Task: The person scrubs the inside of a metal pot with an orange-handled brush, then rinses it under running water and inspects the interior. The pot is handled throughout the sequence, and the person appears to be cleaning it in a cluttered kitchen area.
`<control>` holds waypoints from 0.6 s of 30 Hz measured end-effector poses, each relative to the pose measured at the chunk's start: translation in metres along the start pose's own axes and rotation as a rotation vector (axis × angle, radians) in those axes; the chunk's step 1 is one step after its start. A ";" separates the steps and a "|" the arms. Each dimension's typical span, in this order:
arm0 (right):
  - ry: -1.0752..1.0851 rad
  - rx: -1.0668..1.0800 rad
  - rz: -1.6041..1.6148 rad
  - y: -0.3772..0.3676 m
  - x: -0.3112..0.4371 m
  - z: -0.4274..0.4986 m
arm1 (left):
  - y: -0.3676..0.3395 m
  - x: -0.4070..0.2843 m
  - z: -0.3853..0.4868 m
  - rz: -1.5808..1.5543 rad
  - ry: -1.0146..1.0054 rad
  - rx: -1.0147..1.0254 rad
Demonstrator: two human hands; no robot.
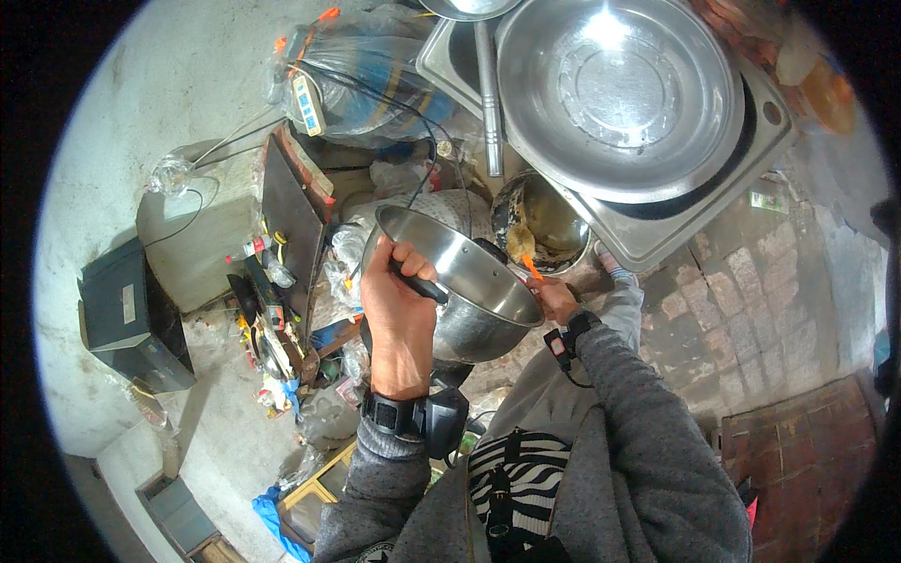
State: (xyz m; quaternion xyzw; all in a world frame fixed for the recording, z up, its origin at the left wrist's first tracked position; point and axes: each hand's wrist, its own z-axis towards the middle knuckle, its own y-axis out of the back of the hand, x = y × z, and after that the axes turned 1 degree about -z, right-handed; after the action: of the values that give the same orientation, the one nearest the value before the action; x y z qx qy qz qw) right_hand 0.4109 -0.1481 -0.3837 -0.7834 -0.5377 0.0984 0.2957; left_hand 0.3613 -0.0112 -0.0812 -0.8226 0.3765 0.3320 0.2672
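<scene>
My left hand (399, 310) grips the black side handle (420, 283) of a stainless steel pot (486, 331). The pot is tilted, its open mouth towards the upper right, and a second black handle (488, 248) shows beyond the far rim. My right hand (555, 299) is beside the pot's right rim, its fingers closed around an orange handle (532, 267). This handle runs towards a yellowish-brown piece (519, 241) at the mouth of a stained bucket (501, 204); whether the two are joined is unclear. Inside the bucket, the contents are hard to make out.
A wide metal basin (619, 162) sits on a steel stove top (633, 246), beside a long-handled metal ladle (490, 119). A power strip (307, 105) and cables hang at upper left. Clutter surrounds a dark board (292, 225); a black box (134, 317) stands left. Brick floor (746, 302) lies right.
</scene>
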 end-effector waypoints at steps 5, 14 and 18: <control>-0.027 -0.013 0.068 -0.003 0.004 -0.001 | -0.004 -0.002 -0.002 -0.002 0.004 0.005; -0.013 0.015 0.071 -0.003 -0.001 0.005 | -0.002 -0.004 -0.001 0.005 -0.008 0.012; 0.000 0.035 0.040 -0.001 -0.002 0.008 | 0.001 -0.005 0.000 0.000 -0.007 0.012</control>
State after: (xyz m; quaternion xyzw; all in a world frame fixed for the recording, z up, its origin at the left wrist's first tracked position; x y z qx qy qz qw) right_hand 0.4049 -0.1470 -0.3899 -0.7887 -0.5203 0.1136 0.3072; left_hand 0.3581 -0.0100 -0.0778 -0.8199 0.3774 0.3326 0.2732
